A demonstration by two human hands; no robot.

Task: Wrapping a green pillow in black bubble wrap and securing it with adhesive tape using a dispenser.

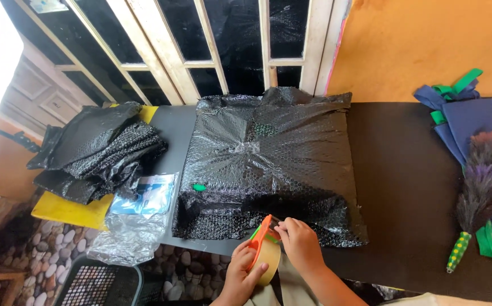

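Orange wall [427, 45] and a white-framed window [212, 51] stand behind a dark table [404, 187]. On it lies a large parcel wrapped in black bubble wrap [268, 164], with a pile of folded black bubble wrap [96, 150] to its left and blue cloth bags [478, 122] plus a feather duster [475, 192] to its right. At the parcel's near edge, the left hand [240, 275] grips an orange tape dispenser [265, 249], while the right hand [299, 243] pinches the tape end at its top.

Black bubble-wrapped square package [271, 164] on table; clear plastic packet [144, 198] at its left.
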